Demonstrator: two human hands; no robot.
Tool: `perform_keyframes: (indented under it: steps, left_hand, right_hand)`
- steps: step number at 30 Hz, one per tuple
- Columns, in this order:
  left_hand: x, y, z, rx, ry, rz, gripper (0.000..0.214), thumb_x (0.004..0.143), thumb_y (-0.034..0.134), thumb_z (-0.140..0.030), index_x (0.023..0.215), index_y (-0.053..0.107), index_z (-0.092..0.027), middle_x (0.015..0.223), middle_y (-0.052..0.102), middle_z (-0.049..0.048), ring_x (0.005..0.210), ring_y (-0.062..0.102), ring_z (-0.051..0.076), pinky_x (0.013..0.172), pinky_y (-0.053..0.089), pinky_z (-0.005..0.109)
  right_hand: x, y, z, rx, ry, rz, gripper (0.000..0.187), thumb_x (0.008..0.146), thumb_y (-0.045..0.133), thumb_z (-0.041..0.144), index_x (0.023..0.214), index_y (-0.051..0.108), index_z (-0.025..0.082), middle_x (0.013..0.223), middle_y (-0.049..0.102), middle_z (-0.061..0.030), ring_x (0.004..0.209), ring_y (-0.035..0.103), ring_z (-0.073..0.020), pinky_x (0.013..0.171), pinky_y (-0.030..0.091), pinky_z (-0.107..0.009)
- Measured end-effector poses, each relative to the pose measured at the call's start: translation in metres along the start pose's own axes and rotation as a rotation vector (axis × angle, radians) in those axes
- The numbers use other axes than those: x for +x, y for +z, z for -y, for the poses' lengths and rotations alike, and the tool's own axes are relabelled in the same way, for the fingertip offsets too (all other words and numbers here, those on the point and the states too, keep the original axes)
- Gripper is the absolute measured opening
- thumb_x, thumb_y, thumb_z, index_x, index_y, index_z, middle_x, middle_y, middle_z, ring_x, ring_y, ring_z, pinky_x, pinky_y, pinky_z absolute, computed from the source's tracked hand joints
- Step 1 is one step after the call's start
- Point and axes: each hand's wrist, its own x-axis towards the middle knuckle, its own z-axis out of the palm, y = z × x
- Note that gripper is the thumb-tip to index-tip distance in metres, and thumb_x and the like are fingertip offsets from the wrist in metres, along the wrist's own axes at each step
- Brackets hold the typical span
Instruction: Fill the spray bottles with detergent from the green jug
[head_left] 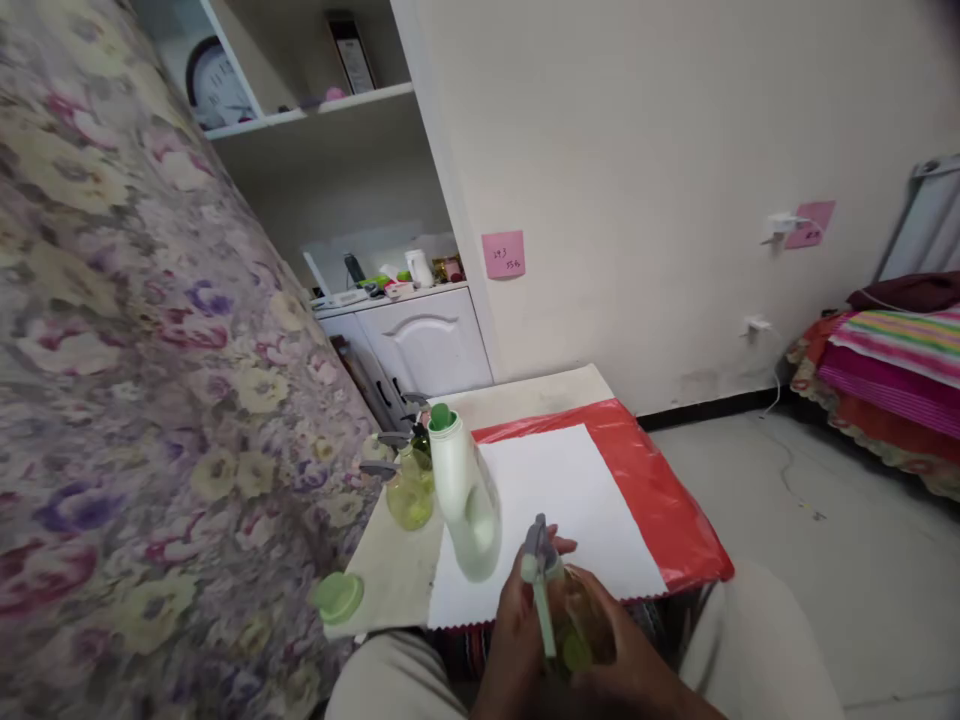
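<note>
My left hand (514, 625) is closed round a grey trigger spray head (538, 548), its thumb beside the nozzle. A pale green dip tube (545, 620) hangs from the head. My right hand (637, 670) wraps a small clear bottle (581, 625) with yellow-green liquid, held over my lap at the table's near edge. The tube runs down in front of the bottle. I cannot tell whether the head is screwed on. On the table just beyond stands a white detergent bottle (465, 495) with a green spout.
The low table (525, 390) carries a red cloth (660, 490) and a white sheet (559, 510). Two yellow-green spray bottles (410, 485) stand at its left, and a green cap (339, 597) lies near the front left corner. A floral-covered surface (135, 380) rises left; a bed (892, 380) is right.
</note>
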Motion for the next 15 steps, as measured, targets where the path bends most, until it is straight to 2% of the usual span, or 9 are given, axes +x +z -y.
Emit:
perform_keyframes:
  steps: [2, 4, 7, 9, 12, 15]
  left_hand:
    - [0.000, -0.005, 0.001, -0.049, -0.040, 0.106, 0.043, 0.076, 0.069, -0.045, 0.110, 0.065, -0.019, 0.112, 0.068, 0.0126, 0.090, 0.065, 0.024, 0.079, 0.050, 0.034]
    - [0.001, -0.008, 0.007, -0.130, -0.056, 0.141, 0.039, 0.075, 0.071, -0.044, 0.103, 0.066, -0.018, 0.103, 0.070, 0.0115, 0.082, 0.066, 0.023, 0.073, 0.050, 0.033]
    - [0.002, -0.007, 0.018, -0.214, -0.011, 0.009, 0.031, 0.069, 0.078, -0.035, 0.093, 0.065, -0.021, 0.095, 0.071, 0.0054, 0.074, 0.065, 0.017, 0.069, 0.050, 0.028]
    - [0.001, -0.005, 0.023, -0.226, 0.006, -0.043, 0.036, 0.066, 0.080, -0.032, 0.097, 0.065, -0.023, 0.099, 0.071, 0.0046, 0.080, 0.066, 0.018, 0.074, 0.049, 0.029]
    - [-0.004, -0.005, 0.022, -0.243, -0.034, 0.008, 0.041, 0.070, 0.076, -0.039, 0.106, 0.065, -0.021, 0.104, 0.071, 0.0090, 0.089, 0.066, 0.023, 0.080, 0.049, 0.032]
    - [-0.008, -0.009, 0.017, -0.263, -0.065, 0.031, 0.039, 0.070, 0.074, -0.044, 0.098, 0.068, -0.017, 0.090, 0.072, 0.0102, 0.078, 0.066, 0.023, 0.071, 0.049, 0.031]
  right_hand:
    - [-0.002, 0.001, 0.002, 0.018, 0.019, 0.028, 0.098, 0.049, 0.087, 0.043, 0.135, 0.043, 0.030, 0.136, 0.054, -0.0088, 0.128, 0.046, -0.0364, 0.106, 0.036, -0.045]
    - [-0.004, 0.002, -0.001, 0.059, 0.041, 0.038, 0.102, 0.047, 0.088, 0.043, 0.136, 0.042, 0.029, 0.132, 0.057, -0.0090, 0.125, 0.049, -0.0361, 0.104, 0.039, -0.045]
    - [-0.007, 0.005, -0.010, 0.152, 0.046, 0.047, 0.098, 0.049, 0.088, 0.041, 0.135, 0.043, 0.025, 0.129, 0.059, -0.0113, 0.121, 0.053, -0.0353, 0.101, 0.040, -0.046]
    - [-0.009, 0.005, -0.015, 0.205, 0.044, 0.052, 0.094, 0.051, 0.088, 0.039, 0.134, 0.046, 0.023, 0.130, 0.058, -0.0124, 0.119, 0.055, -0.0347, 0.100, 0.041, -0.046]
    - [-0.012, 0.003, -0.016, 0.246, 0.060, 0.077, 0.092, 0.051, 0.088, 0.035, 0.132, 0.047, 0.023, 0.131, 0.058, -0.0124, 0.120, 0.054, -0.0340, 0.101, 0.040, -0.046]
    - [-0.013, 0.001, -0.012, 0.233, 0.083, 0.112, 0.094, 0.049, 0.088, 0.030, 0.133, 0.047, 0.023, 0.133, 0.056, -0.0113, 0.123, 0.051, -0.0334, 0.105, 0.036, -0.046]
